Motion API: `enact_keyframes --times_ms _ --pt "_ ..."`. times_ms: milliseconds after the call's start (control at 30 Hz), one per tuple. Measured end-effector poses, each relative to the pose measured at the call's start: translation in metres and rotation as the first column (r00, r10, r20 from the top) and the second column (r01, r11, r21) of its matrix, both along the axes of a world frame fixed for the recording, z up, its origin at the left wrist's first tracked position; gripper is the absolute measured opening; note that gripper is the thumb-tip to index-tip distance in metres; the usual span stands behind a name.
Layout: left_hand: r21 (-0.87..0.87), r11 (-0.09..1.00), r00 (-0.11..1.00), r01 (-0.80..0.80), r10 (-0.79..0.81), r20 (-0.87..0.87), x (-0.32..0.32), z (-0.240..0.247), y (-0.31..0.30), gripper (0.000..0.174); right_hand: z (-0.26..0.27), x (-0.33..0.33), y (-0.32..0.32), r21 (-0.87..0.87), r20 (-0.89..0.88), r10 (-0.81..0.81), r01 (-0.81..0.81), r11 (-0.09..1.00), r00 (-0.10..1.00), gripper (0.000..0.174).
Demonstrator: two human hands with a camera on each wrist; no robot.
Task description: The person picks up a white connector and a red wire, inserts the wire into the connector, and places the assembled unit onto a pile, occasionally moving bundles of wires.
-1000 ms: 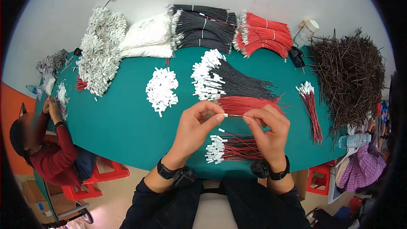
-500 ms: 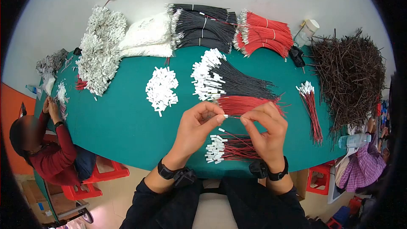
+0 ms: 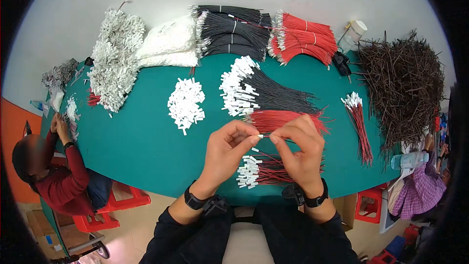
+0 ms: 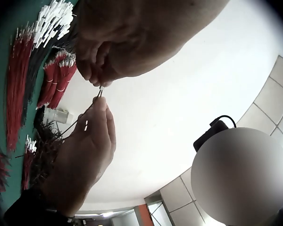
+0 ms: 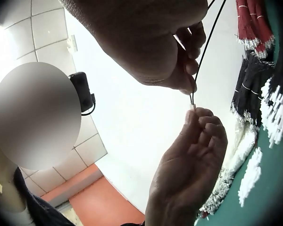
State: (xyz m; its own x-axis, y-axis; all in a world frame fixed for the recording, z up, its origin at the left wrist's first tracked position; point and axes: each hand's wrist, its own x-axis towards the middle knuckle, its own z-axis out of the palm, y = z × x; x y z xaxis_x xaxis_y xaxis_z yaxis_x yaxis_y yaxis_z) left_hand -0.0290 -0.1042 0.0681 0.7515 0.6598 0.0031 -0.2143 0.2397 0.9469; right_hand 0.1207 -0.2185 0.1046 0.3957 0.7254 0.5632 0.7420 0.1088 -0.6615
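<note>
Between thumb and forefinger, my left hand (image 3: 222, 151) pinches a small white connector housing (image 5: 192, 108); only its end shows past the fingertips. My right hand (image 3: 300, 154) pinches thin wires (image 5: 208, 49) close beside the housing, and in the right wrist view two wires run into its end. The wires trail back past the right hand. Below the hands on the table lies a bundle of red and black wires with white housings (image 3: 249, 172). Just beyond them are loose red wires (image 3: 283, 120) and black wires with white housings (image 3: 281, 90).
A pile of loose white housings (image 3: 186, 103) lies on the green table (image 3: 146, 142). Tied black wire bundles (image 3: 232, 32), red bundles (image 3: 308, 39) and white bags (image 3: 168, 41) line the back. At right are a dark wire heap (image 3: 403, 88) and bottle (image 3: 409, 160). A person (image 3: 53, 176) sits at left.
My right hand has moved left, closer to the left hand, shortening the stretch of wire between the fingertips. The left hand keeps its pinch on the housing almost in place.
</note>
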Motion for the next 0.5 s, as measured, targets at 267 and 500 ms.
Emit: enact_keyframes --times_ms 267,500 --pt "0.015 1.000 1.000 -0.005 0.005 -0.012 -0.0013 -0.0043 -0.0027 0.009 -0.0074 -0.0017 0.0007 0.008 -0.015 0.012 -0.012 1.000 1.000 0.011" --pt "-0.074 0.996 0.999 0.044 -0.042 0.019 0.0016 -0.0101 -0.0103 0.010 -0.0050 -0.0031 0.0035 0.017 0.002 0.044 -0.044 0.999 0.999 0.011"
